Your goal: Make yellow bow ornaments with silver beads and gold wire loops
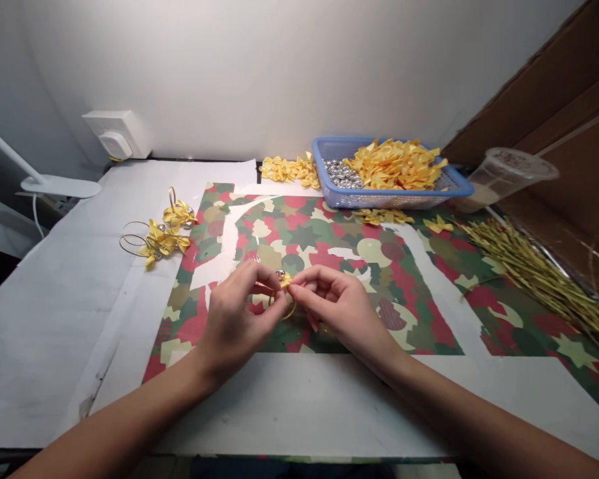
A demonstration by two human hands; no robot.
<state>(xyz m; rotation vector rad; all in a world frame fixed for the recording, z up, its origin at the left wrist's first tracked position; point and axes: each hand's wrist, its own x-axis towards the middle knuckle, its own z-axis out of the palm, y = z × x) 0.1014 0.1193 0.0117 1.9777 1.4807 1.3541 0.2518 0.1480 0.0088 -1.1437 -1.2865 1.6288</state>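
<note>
Over the middle of the patterned sheet, my left hand (247, 306) and my right hand (332, 299) meet with fingertips pinched. Between them is a small yellow ribbon bow (286, 280) with a silver bell (280, 273) and a thin gold wire loop (290, 313) hanging below. Both hands are closed on this piece, and the fingers hide part of it. To the left lie several similar yellow bows with bells and wire loops (162, 239), bunched together on the white paper.
A blue basket (399, 198) at the back holds silver bells (342, 174) and yellow bows (397, 165). Loose bows (289, 170) lie beside it. At right are a clear plastic cup (509, 176) and a bundle of gold wire stems (534, 266). A white lamp base (62, 186) stands left.
</note>
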